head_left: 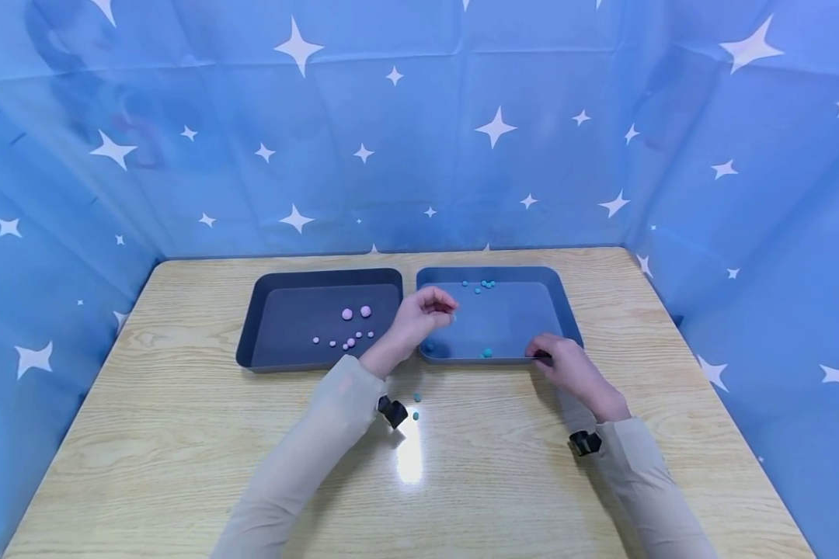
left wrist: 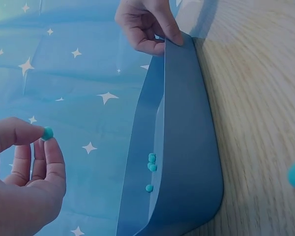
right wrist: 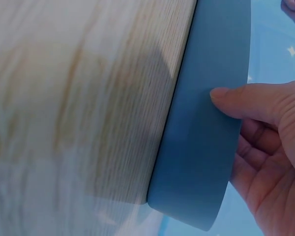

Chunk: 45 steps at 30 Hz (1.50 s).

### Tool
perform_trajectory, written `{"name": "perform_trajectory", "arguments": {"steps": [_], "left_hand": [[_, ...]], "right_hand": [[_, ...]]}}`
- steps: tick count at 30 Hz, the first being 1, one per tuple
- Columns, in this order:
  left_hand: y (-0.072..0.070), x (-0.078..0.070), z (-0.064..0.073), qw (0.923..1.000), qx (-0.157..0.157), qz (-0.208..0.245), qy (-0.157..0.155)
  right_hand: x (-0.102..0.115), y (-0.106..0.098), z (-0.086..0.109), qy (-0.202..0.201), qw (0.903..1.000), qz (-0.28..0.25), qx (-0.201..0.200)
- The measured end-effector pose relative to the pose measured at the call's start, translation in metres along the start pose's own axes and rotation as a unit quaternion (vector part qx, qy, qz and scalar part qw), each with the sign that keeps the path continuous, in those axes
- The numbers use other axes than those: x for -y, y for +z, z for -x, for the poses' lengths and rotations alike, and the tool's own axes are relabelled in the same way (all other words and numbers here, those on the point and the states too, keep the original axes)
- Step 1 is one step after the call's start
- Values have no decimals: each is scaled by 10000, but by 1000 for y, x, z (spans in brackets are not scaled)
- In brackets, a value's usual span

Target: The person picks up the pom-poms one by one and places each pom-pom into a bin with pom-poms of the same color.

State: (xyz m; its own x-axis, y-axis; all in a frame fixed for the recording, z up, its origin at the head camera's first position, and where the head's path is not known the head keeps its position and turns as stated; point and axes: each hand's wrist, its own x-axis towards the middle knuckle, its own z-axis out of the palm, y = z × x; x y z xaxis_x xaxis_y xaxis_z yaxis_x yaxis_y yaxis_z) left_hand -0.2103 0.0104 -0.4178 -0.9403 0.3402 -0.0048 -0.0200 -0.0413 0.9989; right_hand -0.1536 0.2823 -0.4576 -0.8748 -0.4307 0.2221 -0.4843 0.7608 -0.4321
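My left hand [head_left: 414,320] is over the left part of the blue-grey tray [head_left: 520,310]. Between its thumb and finger it pinches a small teal ball [left wrist: 48,133], clear in the left wrist view. My right hand [head_left: 569,369] grips the near wall of that tray close to its right corner; in the right wrist view the thumb [right wrist: 228,101] lies on the outer face, the other fingers behind the wall. Several teal balls lie inside along the far side, and a larger teal ball [head_left: 487,353] is by the near wall.
A dark tray [head_left: 248,341] stands to the left, holding pink balls of two sizes, such as one large pink ball [head_left: 346,314]. Two teal balls, one a loose ball [head_left: 416,416], lie on the wooden table [head_left: 182,435] in front. A star-patterned blue curtain [head_left: 419,155] surrounds the table.
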Motion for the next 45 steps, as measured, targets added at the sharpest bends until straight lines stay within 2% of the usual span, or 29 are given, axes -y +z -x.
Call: {"name": "perform_trajectory", "arguments": {"steps": [7, 15, 22, 30, 38, 45], "left_hand": [[3, -1, -11, 9995, -12, 254, -169], [8, -3, -28, 9987, -63, 499, -45], [15, -4, -43, 9991, -74, 407, 40], [22, -7, -55, 9991, -180, 376, -36], [24, -6, -67, 9988, -214, 434, 121], [26, -2, -73, 9986, -360, 391, 62]], "right_hand": [[-1, 0, 1, -66, 10000, -10, -61], [-2, 0, 0, -78, 10000, -42, -34], [-2, -1, 1, -26, 10000, -24, 7], [-1, -1, 0, -40, 10000, -14, 26], [-2, 0, 0, -129, 9999, 6, -28], [-2, 0, 0, -100, 9999, -6, -40]]}}
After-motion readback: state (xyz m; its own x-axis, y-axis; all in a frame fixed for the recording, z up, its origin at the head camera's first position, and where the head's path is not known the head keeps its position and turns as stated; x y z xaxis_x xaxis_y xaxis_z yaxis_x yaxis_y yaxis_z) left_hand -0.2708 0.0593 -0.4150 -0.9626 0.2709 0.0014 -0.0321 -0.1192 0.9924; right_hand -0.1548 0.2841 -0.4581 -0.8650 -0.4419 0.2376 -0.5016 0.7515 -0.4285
